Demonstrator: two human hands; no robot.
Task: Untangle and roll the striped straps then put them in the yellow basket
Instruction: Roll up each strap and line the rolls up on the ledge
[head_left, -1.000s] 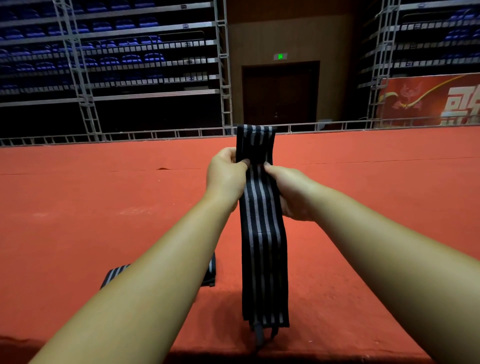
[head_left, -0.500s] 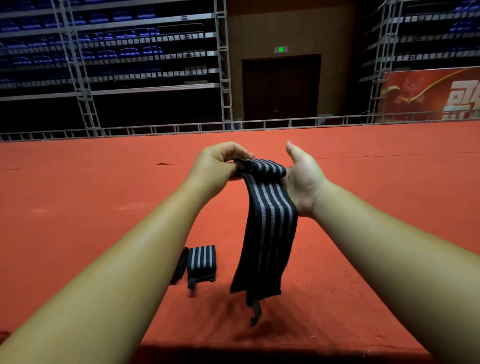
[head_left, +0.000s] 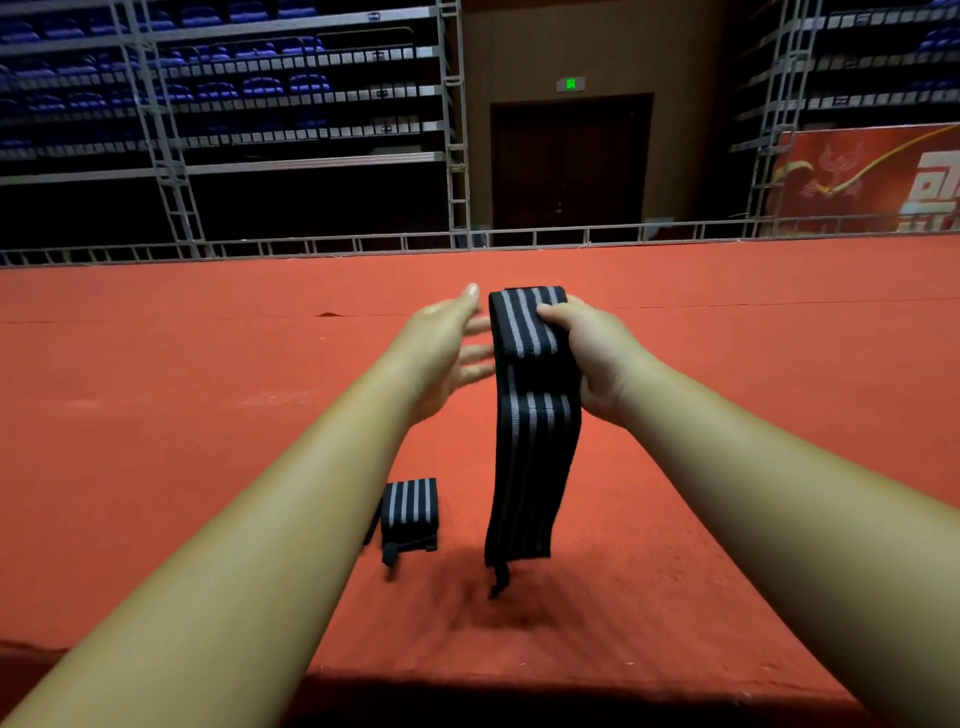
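**Right hand holds half-rolled strap, left hand open beside it**

- Right hand (head_left: 597, 358): fingers curled round the rolled top of the striped strap (head_left: 530, 467), thumb (head_left: 553, 314) pressed across the front of the roll. Firm grip.
- Roll so far is a short fat bundle at the top; the rest of the strap hangs straight down from it, stripes facing the camera. A thin dark tab dangles off its lower end. Whether the end reaches the carpet (head_left: 156, 389) I cannot tell; a shadow sits right under it.
- Left hand (head_left: 441, 353): spread flat, fingers (head_left: 475, 356) straight and pointing at the strap's left edge, holding nothing. Fingertips are motion-blurred, so contact with the strap cannot be confirmed.
- Second strap (head_left: 410, 512): already rolled, lying on the red carpet down-left of the hanging one, just beside the left forearm, with a loose dark end sticking out at its base.
- Background: metal railing (head_left: 311, 244) along the carpet's far edge, tiers of blue seats (head_left: 208, 93) behind it, a dark door (head_left: 571, 161) under a green sign (head_left: 570, 83), a red banner (head_left: 872, 182) at right.
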